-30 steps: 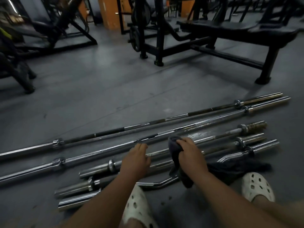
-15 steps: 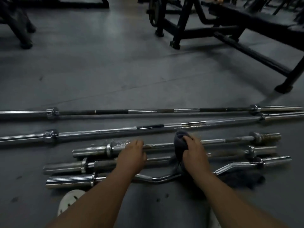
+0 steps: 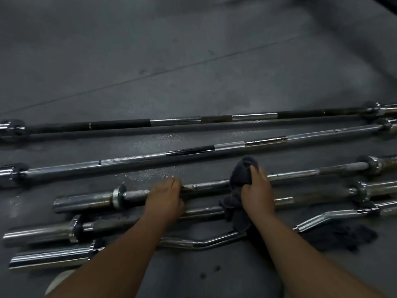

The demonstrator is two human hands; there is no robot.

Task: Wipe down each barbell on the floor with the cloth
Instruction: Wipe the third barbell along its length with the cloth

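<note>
Head view down onto floor point(image 3: 193, 61). Grips bunched cloth point(image 3: 241, 171) in right hand point(image 3: 256, 190), fingers curled round it, pressed onto third barbell point(image 3: 214, 184) from far side. Steadies same barbell with left hand point(image 3: 165, 198), fingers laid flat across shaft beside rusty patch point(image 3: 189, 187). Lies under both hands, long axis left to right, rising slightly rightward. Calls, probably, for strokes along that axis; right hand nearer the right-end collar point(image 3: 372, 165), left hand blocking leftward travel.

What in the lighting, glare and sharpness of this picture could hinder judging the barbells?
Head view: dim, murky light overall; glare streaks on the chrome sleeve and glints on the wet floor patch; left hand blurred at its fingers; barbell collar at the left edge smeared.
</note>
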